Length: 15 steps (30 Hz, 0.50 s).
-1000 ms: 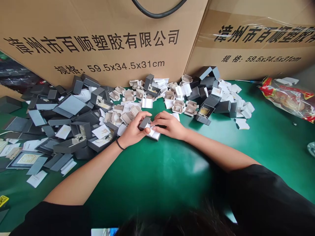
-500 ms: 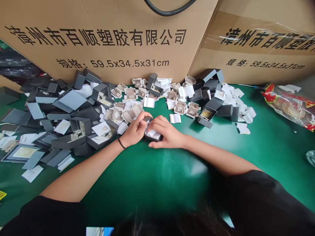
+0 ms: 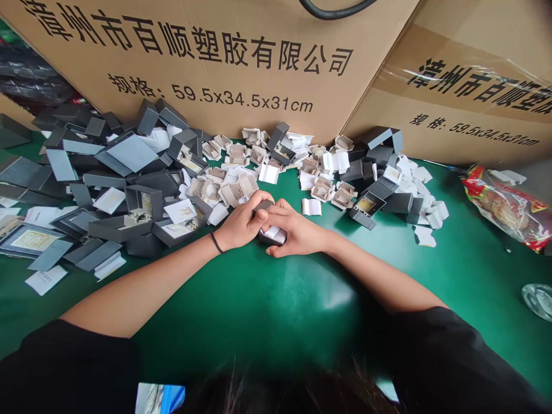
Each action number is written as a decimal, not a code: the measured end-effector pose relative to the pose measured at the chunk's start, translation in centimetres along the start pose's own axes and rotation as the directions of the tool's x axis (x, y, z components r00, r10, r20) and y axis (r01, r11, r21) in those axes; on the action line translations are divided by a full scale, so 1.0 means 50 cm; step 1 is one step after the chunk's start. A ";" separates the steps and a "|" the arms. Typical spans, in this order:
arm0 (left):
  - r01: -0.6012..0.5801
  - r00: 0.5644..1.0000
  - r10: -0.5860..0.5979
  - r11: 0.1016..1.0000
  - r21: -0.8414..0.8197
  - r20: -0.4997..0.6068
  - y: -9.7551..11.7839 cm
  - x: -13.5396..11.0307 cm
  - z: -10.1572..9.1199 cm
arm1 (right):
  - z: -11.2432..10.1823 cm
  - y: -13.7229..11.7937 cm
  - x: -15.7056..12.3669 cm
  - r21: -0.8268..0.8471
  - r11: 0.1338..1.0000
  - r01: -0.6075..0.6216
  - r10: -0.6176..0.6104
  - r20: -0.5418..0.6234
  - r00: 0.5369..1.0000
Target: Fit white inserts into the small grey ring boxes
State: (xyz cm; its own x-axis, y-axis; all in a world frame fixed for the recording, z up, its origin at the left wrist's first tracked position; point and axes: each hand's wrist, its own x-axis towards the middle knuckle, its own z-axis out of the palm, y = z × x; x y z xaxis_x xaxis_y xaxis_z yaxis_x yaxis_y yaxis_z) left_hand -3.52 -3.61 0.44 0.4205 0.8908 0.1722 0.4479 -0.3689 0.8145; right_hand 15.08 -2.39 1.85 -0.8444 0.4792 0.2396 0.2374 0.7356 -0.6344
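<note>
A small dark grey hinged box (image 3: 269, 241) is held between both hands over the green table (image 3: 276, 310). White paper or card shows inside its lower half. My left hand (image 3: 242, 223) is closed on the raised lid, thumb on the near side. My right hand (image 3: 298, 227) curves round the right side of the lower half, its thumb low at the front. Its fingertips are partly hidden behind the lid and inside the box. Beyond the hands lie several folded card inserts (image 3: 240, 188), and a white piece (image 3: 311, 207) sits just past my right hand.
Many dark grey boxes (image 3: 114, 227) with papers are heaped on the left. More boxes (image 3: 378, 194) and white papers (image 3: 425, 214) lie right of centre. Cardboard cartons (image 3: 241, 118) stand along the back. At far right are a red food packet (image 3: 509, 210) and a glass dish (image 3: 538, 300).
The view has shifted and tilted a little. The box's lid has come down partway over the white contents, with my left hand on it. My right hand still grips the lower half.
</note>
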 end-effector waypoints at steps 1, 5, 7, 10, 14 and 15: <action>-0.006 1.000 0.006 1.000 -0.003 -0.002 0.000 -0.001 0.000 | -0.001 -0.002 0.000 -0.004 1.000 -0.008 0.008 0.003 1.000; -0.010 1.000 0.010 1.000 -0.006 0.005 0.005 -0.003 0.000 | -0.003 -0.009 -0.003 -0.012 1.000 -0.017 0.017 0.004 1.000; -0.014 1.000 0.014 1.000 0.001 0.004 0.008 -0.003 0.000 | 0.003 -0.009 -0.007 -0.038 0.999 -0.012 0.011 -0.009 1.000; -0.033 0.999 0.034 0.999 0.016 -0.013 0.008 -0.001 0.000 | 0.021 -0.004 -0.015 -0.113 0.994 0.012 -0.025 -0.116 0.993; -0.035 0.996 0.036 0.999 0.017 -0.083 0.000 0.002 0.001 | 0.037 0.004 -0.023 -0.222 0.975 0.012 -0.070 -0.254 0.965; -0.027 0.995 0.028 1.000 0.015 -0.097 -0.001 0.002 0.001 | 0.038 0.005 -0.024 -0.237 0.971 0.019 -0.082 -0.259 0.962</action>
State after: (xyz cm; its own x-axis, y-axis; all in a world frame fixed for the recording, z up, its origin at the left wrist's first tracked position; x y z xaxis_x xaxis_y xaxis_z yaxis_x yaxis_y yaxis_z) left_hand -3.46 -3.50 0.37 0.3547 0.9015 0.2479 0.4480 -0.3966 0.8012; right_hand 15.25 -3.66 0.01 -0.7078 0.5246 0.4731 0.3284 0.8373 -0.4371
